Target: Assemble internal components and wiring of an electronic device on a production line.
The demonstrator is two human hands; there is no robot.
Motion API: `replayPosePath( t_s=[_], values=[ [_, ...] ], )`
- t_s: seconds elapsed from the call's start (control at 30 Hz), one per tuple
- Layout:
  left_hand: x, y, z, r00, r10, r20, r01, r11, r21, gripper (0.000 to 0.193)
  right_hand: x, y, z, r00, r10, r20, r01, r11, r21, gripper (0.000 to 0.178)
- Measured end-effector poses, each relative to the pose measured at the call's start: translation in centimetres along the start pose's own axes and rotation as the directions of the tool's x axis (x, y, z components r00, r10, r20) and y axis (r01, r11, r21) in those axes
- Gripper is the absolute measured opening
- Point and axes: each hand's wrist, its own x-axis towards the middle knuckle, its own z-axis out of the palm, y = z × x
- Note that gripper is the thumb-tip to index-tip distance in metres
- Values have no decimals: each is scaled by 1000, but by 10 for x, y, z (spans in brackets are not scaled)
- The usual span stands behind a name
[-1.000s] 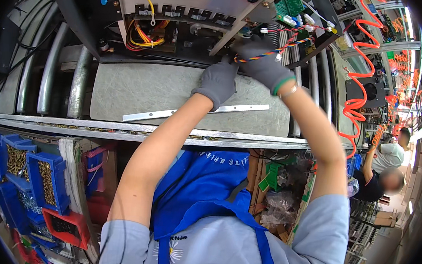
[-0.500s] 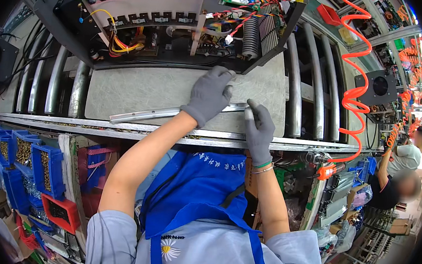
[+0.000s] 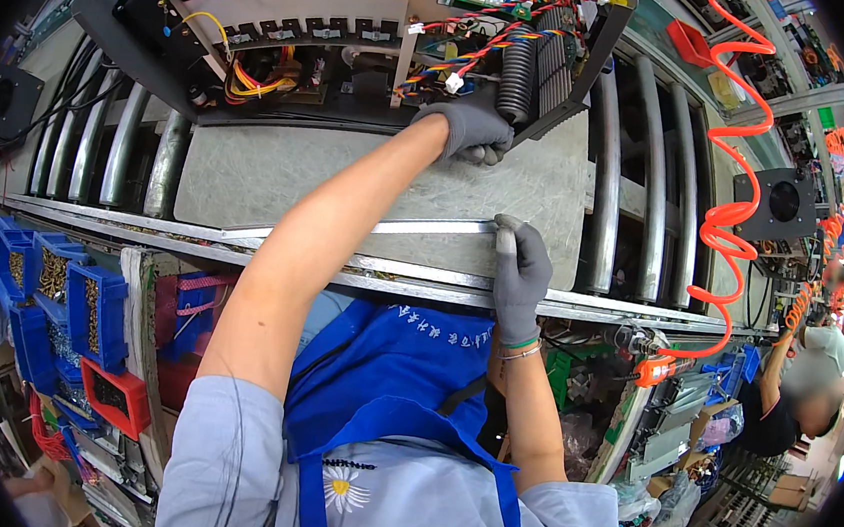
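Fingers of left hand (image 3: 474,128) grip the chassis (image 3: 361,47) edge; right hand (image 3: 520,272) pinches metal strip (image 3: 385,228).

Both hands, the left hand (image 3: 474,128) and the right hand (image 3: 521,277), wear soft grey cloth gloves. The long strip (image 3: 385,226) is shiny metal. The mat (image 3: 279,176) looks dull, grey and scratched. The rollers (image 3: 604,194) are smooth metal. The coiled hose (image 3: 722,220) is glossy orange plastic.

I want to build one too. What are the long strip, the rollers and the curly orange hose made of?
The long strip under the right hand looks like bare metal: thin, silvery, shiny. The rollers seem to be polished steel, with bright streaks along them. The curly orange hose looks like glossy plastic, coiled like a spring.
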Motion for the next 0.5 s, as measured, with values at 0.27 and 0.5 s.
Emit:
replayPosePath(
  t_s=[0.27,0.5],
  values=[
    [-1,2,-3,999,26,30,-26,1000,-14,21,1,2,3,1000,18,-9,-18,1000,6,16],
    [-24,-1,2,993,-54,106,52,998,28,35,2,2,5,1000,-3,-16,3,1000,-12,15]
  ],
)
